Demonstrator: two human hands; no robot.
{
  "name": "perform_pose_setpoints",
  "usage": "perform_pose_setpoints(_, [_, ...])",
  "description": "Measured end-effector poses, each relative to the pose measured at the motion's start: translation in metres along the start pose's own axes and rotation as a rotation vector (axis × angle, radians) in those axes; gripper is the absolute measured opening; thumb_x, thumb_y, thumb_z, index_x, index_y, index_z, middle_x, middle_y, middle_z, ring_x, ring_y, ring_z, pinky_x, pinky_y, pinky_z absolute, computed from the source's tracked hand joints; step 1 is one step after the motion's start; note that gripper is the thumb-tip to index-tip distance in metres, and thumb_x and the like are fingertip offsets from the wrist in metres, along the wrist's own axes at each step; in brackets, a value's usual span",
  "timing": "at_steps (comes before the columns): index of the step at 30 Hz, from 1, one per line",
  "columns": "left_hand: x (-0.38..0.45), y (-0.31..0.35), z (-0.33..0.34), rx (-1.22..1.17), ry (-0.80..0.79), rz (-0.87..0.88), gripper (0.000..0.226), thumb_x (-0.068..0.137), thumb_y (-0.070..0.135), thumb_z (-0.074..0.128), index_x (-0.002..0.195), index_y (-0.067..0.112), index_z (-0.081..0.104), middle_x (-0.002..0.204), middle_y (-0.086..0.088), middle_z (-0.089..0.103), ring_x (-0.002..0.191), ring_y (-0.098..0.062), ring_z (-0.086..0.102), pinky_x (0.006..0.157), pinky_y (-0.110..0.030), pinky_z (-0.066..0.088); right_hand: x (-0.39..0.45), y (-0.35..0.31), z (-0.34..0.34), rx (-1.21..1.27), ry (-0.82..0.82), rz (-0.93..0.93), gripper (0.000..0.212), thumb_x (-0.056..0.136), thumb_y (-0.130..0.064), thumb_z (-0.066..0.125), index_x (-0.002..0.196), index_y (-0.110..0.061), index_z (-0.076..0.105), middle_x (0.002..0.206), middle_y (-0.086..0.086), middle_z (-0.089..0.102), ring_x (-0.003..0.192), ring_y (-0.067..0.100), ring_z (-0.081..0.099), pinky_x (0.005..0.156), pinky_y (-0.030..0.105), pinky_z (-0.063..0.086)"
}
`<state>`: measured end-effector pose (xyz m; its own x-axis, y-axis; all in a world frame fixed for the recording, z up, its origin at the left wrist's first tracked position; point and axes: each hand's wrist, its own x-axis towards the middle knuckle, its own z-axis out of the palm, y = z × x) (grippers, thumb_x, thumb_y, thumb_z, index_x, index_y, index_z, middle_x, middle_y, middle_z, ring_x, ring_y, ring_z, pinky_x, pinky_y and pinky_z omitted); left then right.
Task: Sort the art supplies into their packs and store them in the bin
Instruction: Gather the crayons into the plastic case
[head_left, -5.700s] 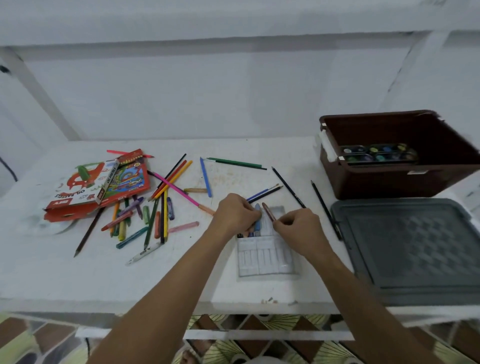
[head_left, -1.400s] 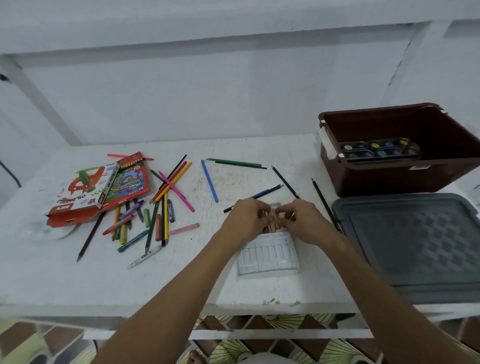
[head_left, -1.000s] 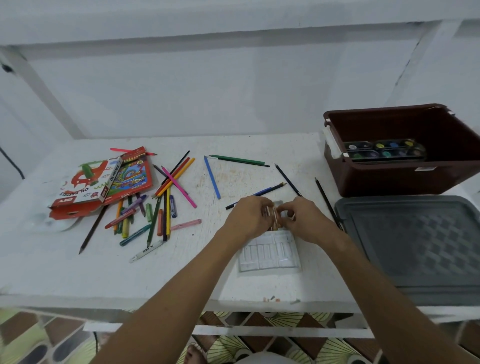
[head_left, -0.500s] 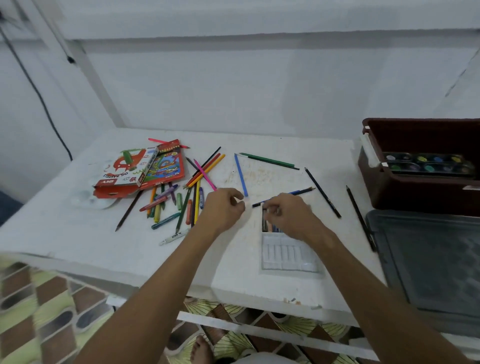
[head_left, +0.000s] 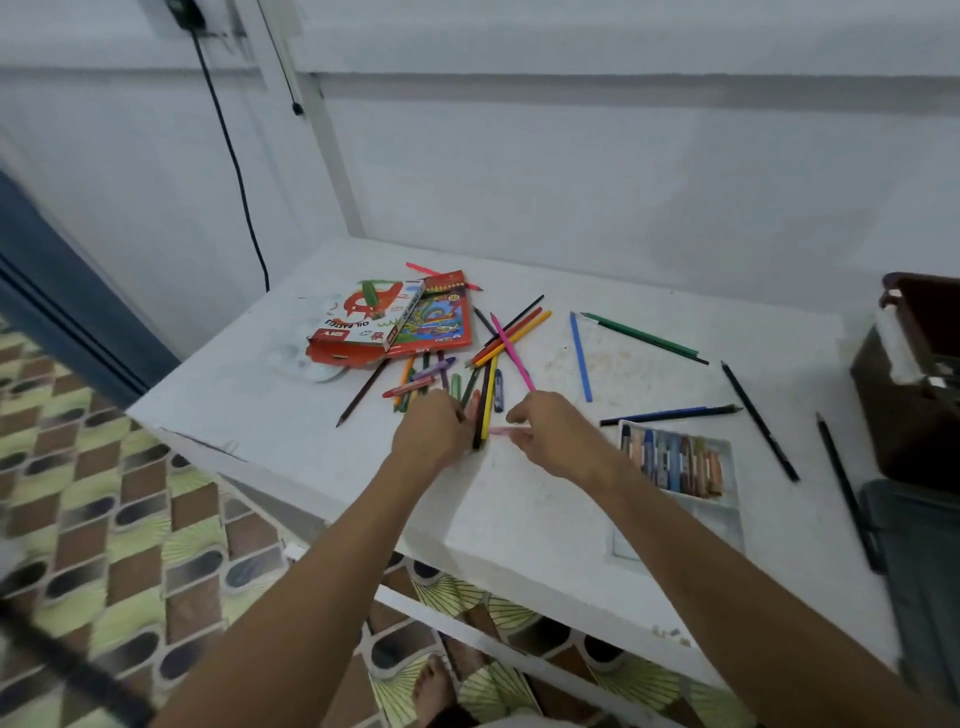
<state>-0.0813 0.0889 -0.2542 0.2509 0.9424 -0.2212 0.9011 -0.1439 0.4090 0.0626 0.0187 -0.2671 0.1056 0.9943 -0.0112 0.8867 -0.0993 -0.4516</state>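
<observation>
The pink crayon (head_left: 501, 431) lies crosswise on the counter (head_left: 519, 509), at nine o'clock from the right hand (head_left: 550, 439), whose loosely parted fingers (head_left: 519, 414) hold nothing; left hand's (head_left: 434, 436) grip unclear.

Clear plastic pastel tray (head_left: 680, 499) flat at table front, upper half filled with pastels; loose coloured pencils and crayons (head_left: 467, 374) heaped beside red-and-white oil-pastel box (head_left: 363, 319); brown plastic bin (head_left: 906, 395) at right edge.

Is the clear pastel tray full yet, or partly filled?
Partly filled. The pastel tray holds a row of sticks across its far end; the near part looks empty, though blurred.
</observation>
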Motion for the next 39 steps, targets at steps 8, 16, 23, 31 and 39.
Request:
perform_pose_setpoints(8, [-0.002, 0.005, -0.004, -0.057, -0.006, -0.042, 0.051, 0.094, 0.05, 0.046, 0.062, 0.01, 0.045, 0.056, -0.004, 0.044, 0.049, -0.016, 0.045, 0.043, -0.027, 0.031, 0.007, 0.001, 0.005, -0.043, -0.055, 0.075, 0.016, 0.087, -0.012, 0.058, 0.092, -0.01, 0.073, 0.084, 0.011, 0.068, 0.074, 0.023, 0.063, 0.066, 0.028, 0.049])
perform_pose_setpoints(16, [-0.023, 0.035, -0.019, -0.176, 0.057, 0.103, 0.036, 0.087, 0.031, 0.061, 0.057, 0.012, 0.058, 0.051, -0.001, 0.053, 0.046, -0.011, 0.05, 0.045, -0.021, 0.037, -0.024, 0.027, -0.03, 0.195, 0.176, 0.228, 0.02, 0.086, -0.021, 0.066, 0.099, -0.009, 0.072, 0.091, 0.005, 0.071, 0.071, 0.009, 0.055, 0.072, 0.017, 0.042])
perform_pose_setpoints(23, [-0.072, 0.071, 0.018, -0.352, -0.158, 0.215, 0.02, 0.078, 0.027, 0.067, 0.067, 0.01, 0.07, 0.056, -0.005, 0.067, 0.049, -0.013, 0.061, 0.05, -0.028, 0.051, -0.099, 0.07, -0.068, 0.271, 0.363, 0.332, 0.026, 0.088, -0.025, 0.063, 0.068, -0.011, 0.073, 0.053, -0.002, 0.064, 0.052, 0.008, 0.058, 0.048, 0.009, 0.037])
perform_pose_setpoints(31, [-0.11, 0.071, 0.058, -0.358, -0.355, 0.206, 0.032, 0.077, 0.038, 0.07, 0.065, 0.009, 0.072, 0.051, -0.003, 0.067, 0.046, -0.014, 0.063, 0.042, -0.02, 0.049, -0.149, 0.112, -0.072, 0.308, 0.391, 0.536, 0.015, 0.082, -0.018, 0.069, 0.091, -0.008, 0.075, 0.064, -0.006, 0.062, 0.055, -0.008, 0.055, 0.046, 0.001, 0.038])
perform_pose_setpoints(39, [-0.115, 0.072, 0.063, -0.323, -0.328, 0.173, 0.033, 0.076, 0.042, 0.071, 0.061, 0.011, 0.069, 0.046, 0.0, 0.064, 0.037, -0.002, 0.056, 0.034, -0.01, 0.033, -0.143, 0.121, -0.071, 0.325, 0.346, 0.567, 0.013, 0.083, -0.021, 0.068, 0.086, -0.01, 0.075, 0.075, 0.002, 0.07, 0.06, 0.0, 0.058, 0.042, 0.003, 0.037])
